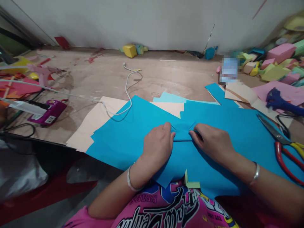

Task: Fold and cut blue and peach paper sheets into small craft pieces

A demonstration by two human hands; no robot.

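Large blue paper [239, 133] lies over the table's front edge, with a fold line running between my hands. My left hand [158, 142] is closed on the paper, its thumb and fingers pressed together left of the fold's middle. To the right, my right hand [211, 139] pinches the same fold. The two hands are a short gap apart, and short slits show in the paper beside the fingertips. Peach paper [83, 126] and light teal paper [166, 96] stick out from beneath the blue.
Scissors [280, 139] with red and yellow handles lie at the right, near a blue glue gun [280, 101]. A white cable [127, 88] crosses to a purple power strip [51, 112]. A pink glue gun [42, 74] sits left; folded paper pieces [280, 53] pile up back right.
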